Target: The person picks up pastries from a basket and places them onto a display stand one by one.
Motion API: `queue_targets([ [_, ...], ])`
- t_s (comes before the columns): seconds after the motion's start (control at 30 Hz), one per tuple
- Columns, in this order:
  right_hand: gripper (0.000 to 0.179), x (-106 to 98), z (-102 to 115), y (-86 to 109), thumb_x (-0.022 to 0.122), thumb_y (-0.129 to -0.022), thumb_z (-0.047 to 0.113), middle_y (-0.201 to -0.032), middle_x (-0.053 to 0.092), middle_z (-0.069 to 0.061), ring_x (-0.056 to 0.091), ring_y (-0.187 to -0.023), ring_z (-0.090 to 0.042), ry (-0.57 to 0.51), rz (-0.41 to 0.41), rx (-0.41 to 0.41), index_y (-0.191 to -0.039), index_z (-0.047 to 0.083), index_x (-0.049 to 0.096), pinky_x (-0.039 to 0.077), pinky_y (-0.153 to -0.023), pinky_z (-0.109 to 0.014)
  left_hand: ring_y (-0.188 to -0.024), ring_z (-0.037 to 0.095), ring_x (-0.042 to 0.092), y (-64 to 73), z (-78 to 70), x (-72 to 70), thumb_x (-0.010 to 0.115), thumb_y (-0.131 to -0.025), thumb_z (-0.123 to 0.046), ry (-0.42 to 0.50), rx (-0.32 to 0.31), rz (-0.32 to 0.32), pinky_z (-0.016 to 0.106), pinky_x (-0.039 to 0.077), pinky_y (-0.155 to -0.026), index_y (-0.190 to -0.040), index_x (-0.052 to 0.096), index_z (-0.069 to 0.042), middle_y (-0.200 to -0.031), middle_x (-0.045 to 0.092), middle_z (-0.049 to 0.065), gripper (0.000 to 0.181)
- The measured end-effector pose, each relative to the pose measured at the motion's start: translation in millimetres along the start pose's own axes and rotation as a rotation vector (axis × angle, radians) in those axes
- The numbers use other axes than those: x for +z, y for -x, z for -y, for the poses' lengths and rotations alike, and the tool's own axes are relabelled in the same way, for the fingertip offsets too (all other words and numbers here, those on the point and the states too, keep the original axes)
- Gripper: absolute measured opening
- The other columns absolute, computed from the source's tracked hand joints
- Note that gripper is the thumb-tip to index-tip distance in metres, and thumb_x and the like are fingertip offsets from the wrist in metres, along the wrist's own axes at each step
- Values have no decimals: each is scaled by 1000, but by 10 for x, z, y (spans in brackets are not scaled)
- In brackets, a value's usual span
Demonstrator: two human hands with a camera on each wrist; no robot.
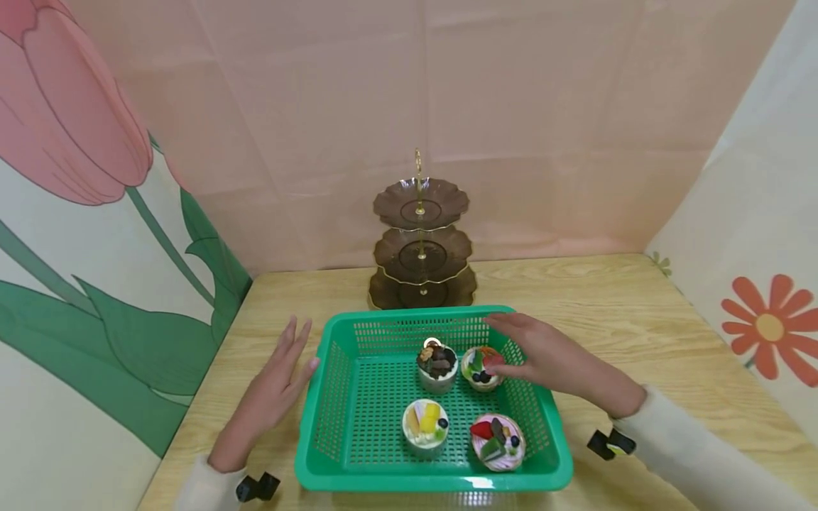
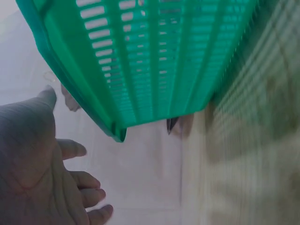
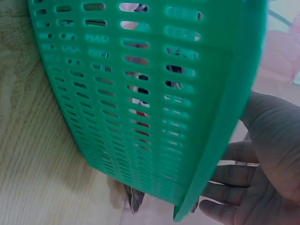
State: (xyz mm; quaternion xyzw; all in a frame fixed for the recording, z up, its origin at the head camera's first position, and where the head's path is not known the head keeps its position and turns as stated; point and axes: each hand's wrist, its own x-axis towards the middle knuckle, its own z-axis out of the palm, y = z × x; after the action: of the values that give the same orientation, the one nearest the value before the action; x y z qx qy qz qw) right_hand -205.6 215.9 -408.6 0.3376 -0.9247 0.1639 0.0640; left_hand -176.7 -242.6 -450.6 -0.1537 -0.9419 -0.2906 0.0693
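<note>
A green plastic basket (image 1: 367,481) stands on the table with several toy cupcakes inside. At its back are a chocolate-topped cupcake (image 1: 437,365) and a fruit-topped cupcake (image 1: 476,367); in front sit one with yellow fruit pieces (image 1: 424,427) and one with pink cream (image 1: 498,443). My left hand (image 1: 268,394) is beside the basket's left rim, fingers extended, holding nothing. Over the right rim reaches my right hand (image 1: 543,353), thumb and fingers apart, overlapping the fruit-topped cupcake in the head view. In the right wrist view, the basket wall (image 3: 108,93) hides most of the cupcakes.
Behind the basket stands a three-tier brown cake stand (image 1: 422,248) with gold edges and a gold handle. The wooden table (image 1: 575,284) meets a pink backdrop (image 1: 319,128) at the back. Flower-printed sheets (image 1: 767,326) hang at both sides.
</note>
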Motion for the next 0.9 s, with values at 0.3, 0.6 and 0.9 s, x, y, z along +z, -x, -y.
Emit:
queue_targets([
  [0.3,80,108,46,-89,85,-79,51,-129,65,-19,60,-121,-36,52,99,-15,-134,-4,62,54,-94,-51,-154,39,12,206,-140,13,50,-109,-25,64,100,11,70,29,-109,-165,11,-24,-171,0,4,68],
  [0.6,81,175,95,-177,91,-74,45,-105,69,-8,65,-101,-29,137,196,-23,-130,-7,63,56,-86,-46,-156,27,9,350,-309,60,57,-106,-22,-13,109,25,51,23,-119,-165,2,-20,-171,3,1,80],
  [0.9,47,214,110,-220,98,-63,38,-74,56,11,55,-73,-14,195,212,-53,-85,17,62,49,-66,-35,-155,26,10,446,-405,112,53,-107,-37,-54,81,83,56,27,-116,-164,8,-10,-171,6,4,78],
])
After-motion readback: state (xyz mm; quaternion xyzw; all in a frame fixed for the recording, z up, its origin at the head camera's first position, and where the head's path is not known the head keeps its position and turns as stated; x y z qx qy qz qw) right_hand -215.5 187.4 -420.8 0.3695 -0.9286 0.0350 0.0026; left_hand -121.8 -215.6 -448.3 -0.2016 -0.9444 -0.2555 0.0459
